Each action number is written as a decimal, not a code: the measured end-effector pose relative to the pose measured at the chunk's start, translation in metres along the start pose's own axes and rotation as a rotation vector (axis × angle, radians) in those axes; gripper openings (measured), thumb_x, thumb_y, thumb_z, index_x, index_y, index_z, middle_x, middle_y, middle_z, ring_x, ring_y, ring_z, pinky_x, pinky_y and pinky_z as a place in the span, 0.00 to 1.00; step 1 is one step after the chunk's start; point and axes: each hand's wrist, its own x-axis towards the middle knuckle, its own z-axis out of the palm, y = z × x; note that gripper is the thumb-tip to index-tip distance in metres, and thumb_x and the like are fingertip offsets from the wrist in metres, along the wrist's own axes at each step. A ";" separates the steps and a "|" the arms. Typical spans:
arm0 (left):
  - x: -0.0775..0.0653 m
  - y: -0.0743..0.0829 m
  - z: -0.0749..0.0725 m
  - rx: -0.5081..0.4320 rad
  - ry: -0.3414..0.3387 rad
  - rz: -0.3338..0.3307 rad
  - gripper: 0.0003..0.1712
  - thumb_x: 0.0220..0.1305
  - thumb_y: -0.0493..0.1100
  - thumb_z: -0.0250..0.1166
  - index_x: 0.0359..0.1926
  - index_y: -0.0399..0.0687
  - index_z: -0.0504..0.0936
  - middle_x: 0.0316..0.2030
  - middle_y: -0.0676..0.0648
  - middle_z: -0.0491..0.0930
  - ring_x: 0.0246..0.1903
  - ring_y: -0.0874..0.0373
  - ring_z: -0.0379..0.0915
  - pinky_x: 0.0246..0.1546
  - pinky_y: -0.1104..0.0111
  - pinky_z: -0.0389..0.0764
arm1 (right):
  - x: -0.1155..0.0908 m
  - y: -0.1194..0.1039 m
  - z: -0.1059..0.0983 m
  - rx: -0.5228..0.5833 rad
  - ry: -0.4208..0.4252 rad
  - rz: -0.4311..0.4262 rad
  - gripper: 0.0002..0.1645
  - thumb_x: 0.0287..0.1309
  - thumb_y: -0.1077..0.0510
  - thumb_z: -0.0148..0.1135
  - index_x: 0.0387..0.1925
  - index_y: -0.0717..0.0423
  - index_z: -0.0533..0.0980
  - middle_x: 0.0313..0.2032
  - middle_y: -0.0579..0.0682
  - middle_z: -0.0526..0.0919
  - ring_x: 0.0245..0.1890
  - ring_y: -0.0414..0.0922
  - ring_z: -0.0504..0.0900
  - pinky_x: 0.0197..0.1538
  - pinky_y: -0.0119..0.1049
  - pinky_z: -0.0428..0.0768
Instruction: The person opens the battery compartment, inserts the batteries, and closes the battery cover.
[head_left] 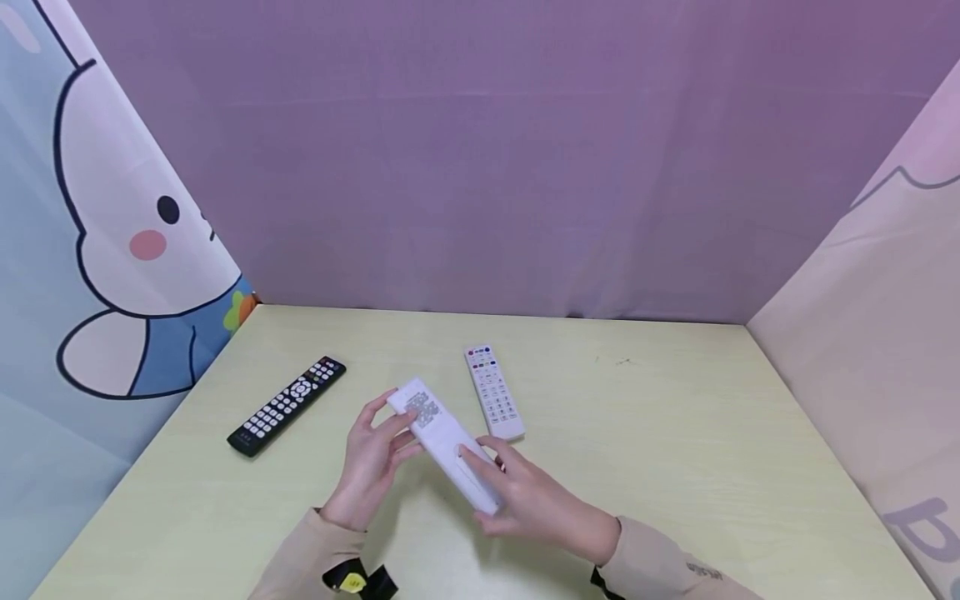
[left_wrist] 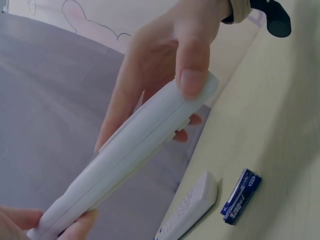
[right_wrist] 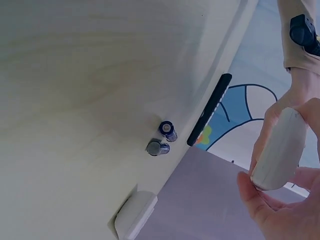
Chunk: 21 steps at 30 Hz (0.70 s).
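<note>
The held remote (head_left: 452,447), white, is above the table (head_left: 675,450), with its back turned up. The left hand (head_left: 372,465) pinches its far end, the right hand (head_left: 536,504) grips its near end. Right of it lies a second white remote (head_left: 495,392), left a black remote (head_left: 287,407), below two blue batteries (left_wrist: 241,196).
</note>
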 end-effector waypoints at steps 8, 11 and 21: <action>0.000 0.001 -0.001 -0.019 0.022 0.001 0.31 0.58 0.30 0.54 0.61 0.46 0.56 0.39 0.46 0.75 0.30 0.57 0.79 0.31 0.72 0.82 | -0.005 -0.002 -0.004 0.036 0.022 0.015 0.45 0.31 0.54 0.72 0.56 0.59 0.66 0.51 0.62 0.66 0.37 0.43 0.75 0.36 0.21 0.77; 0.000 0.001 -0.002 -0.023 0.029 0.003 0.31 0.57 0.30 0.54 0.61 0.46 0.56 0.38 0.47 0.75 0.30 0.57 0.79 0.32 0.72 0.82 | -0.005 -0.003 -0.006 0.023 0.041 -0.002 0.44 0.31 0.54 0.72 0.55 0.60 0.66 0.50 0.62 0.67 0.40 0.45 0.74 0.38 0.22 0.78; 0.001 0.000 -0.002 -0.018 0.030 0.003 0.30 0.57 0.31 0.55 0.60 0.45 0.56 0.42 0.43 0.74 0.32 0.55 0.79 0.34 0.70 0.82 | -0.005 -0.004 -0.008 0.063 0.060 0.014 0.41 0.31 0.58 0.70 0.54 0.61 0.69 0.49 0.60 0.69 0.37 0.43 0.73 0.36 0.17 0.74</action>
